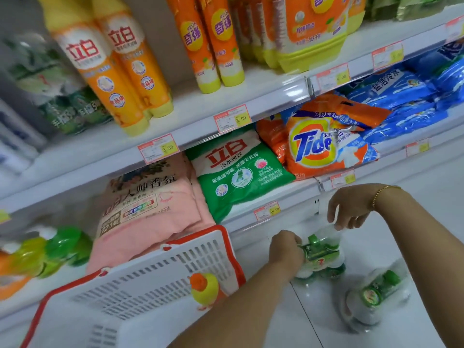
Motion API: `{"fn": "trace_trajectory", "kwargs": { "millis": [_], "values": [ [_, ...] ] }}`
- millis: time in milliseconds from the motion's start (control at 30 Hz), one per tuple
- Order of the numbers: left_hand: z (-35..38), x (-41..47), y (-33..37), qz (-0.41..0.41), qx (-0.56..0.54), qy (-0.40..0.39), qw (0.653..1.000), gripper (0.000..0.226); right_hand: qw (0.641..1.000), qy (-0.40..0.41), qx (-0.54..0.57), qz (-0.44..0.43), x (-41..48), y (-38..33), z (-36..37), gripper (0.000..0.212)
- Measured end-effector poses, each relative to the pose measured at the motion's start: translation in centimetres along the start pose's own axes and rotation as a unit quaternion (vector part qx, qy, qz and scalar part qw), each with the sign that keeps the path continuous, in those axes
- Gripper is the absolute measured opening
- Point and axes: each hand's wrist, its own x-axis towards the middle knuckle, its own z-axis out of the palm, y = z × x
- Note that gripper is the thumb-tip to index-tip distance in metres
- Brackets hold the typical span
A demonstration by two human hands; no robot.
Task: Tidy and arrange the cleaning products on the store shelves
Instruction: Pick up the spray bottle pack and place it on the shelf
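left hand [285, 249] grips bottle pack [320, 257]; right hand [347, 209] pinches its top

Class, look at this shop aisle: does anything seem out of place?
Two wrapped bottle packs sit on the floor, not shelved: the held pack by the shelf base, the loose pack lying tipped right of it.

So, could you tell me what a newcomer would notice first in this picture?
Probably the two hands low on the right: the left hand grips a wrapped pack of green-capped bottles on the floor, while the right hand pinches its wrap. Next, the white basket with a red rim at lower left, and the bright orange Tide bag on the middle shelf.
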Motion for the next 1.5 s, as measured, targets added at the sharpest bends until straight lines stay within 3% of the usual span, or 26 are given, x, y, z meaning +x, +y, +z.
{"fn": "trace_trajectory", "kwargs": {
  "millis": [100,167,233,300,400,500,567,600,667,733,800,900,967,1067,1300,1400,1500],
  "values": [
    [-6.7,-1.4,2.0,0.056,-0.083,0.015,0.995,0.035,0.997,0.062,0.025,-0.028,-1.4,-2.4,-0.6,0.007],
    [-13.0,-3.1,3.0,0.104,-0.116,0.068,0.985,0.027,0.976,0.172,0.086,-0.101,-2.3,-5.3,-1.7,0.010],
    [-19.2,-5.3,2.9,0.145,-0.161,0.145,0.965,0.008,0.912,0.350,0.113,-0.183,-3.6,-9.8,-2.9,0.018],
    [-24.7,-7.8,2.2,0.180,-0.199,0.244,0.932,0.008,0.828,0.479,0.133,-0.258,-4.8,-15.8,-3.4,0.022],
    [-31.9,-10.4,-0.2,0.221,-0.202,0.355,0.886,0.007,0.723,0.559,0.143,-0.380,-5.6,-25.4,-3.3,0.028],
    [-38.3,-10.1,-3.6,0.220,-0.222,0.401,0.861,0.012,0.663,0.564,0.094,-0.483,-4.8,-34.3,-1.9,0.024],
    [-42.5,-8.2,-5.6,0.175,-0.262,0.392,0.864,0.028,0.670,0.546,0.079,-0.497,-3.5,-38.9,-0.3,0.023],
    [-44.3,-7.2,-6.3,0.145,-0.284,0.385,0.866,0.039,0.692,0.539,0.066,-0.476,-2.6,-40.6,0.5,0.025],
    [-48.0,-4.6,-7.4,0.101,-0.295,0.372,0.874,0.053,0.762,0.524,0.017,-0.380,-0.6,-43.4,1.5,0.033],
    [-50.9,-2.3,-8.1,0.059,-0.268,0.373,0.886,0.060,0.792,0.535,-0.070,-0.283,1.0,-44.9,2.2,0.041],
    [-53.1,-0.5,-8.4,0.029,-0.243,0.380,0.892,0.072,0.765,0.581,-0.103,-0.259,2.3,-45.4,2.1,0.040],
    [-55.4,2.0,-8.7,0.036,-0.255,0.398,0.881,0.062,0.700,0.645,-0.116,-0.284,3.6,-45.5,2.0,0.038],
    [-56.3,3.6,-8.8,0.019,-0.263,0.383,0.885,0.067,0.668,0.677,-0.114,-0.288,4.0,-45.5,2.1,0.043],
    [-56.9,5.4,-9.2,0.007,-0.244,0.359,0.901,0.087,0.652,0.694,-0.100,-0.288,4.5,-45.2,2.8,0.046],
    [-56.5,7.4,-9.6,0.057,-0.220,0.303,0.926,0.036,0.636,0.703,-0.050,-0.315,5.3,-45.2,3.0,0.041],
    [-55.5,5.8,-8.8,0.067,-0.176,0.329,0.925,0.040,0.657,0.670,0.006,-0.344,5.2,-45.0,3.1,0.048],
    [-54.3,3.2,-8.4,0.069,-0.162,0.348,0.921,0.046,0.655,0.632,0.084,-0.406,4.8,-44.5,3.1,0.048]
  ]
}}
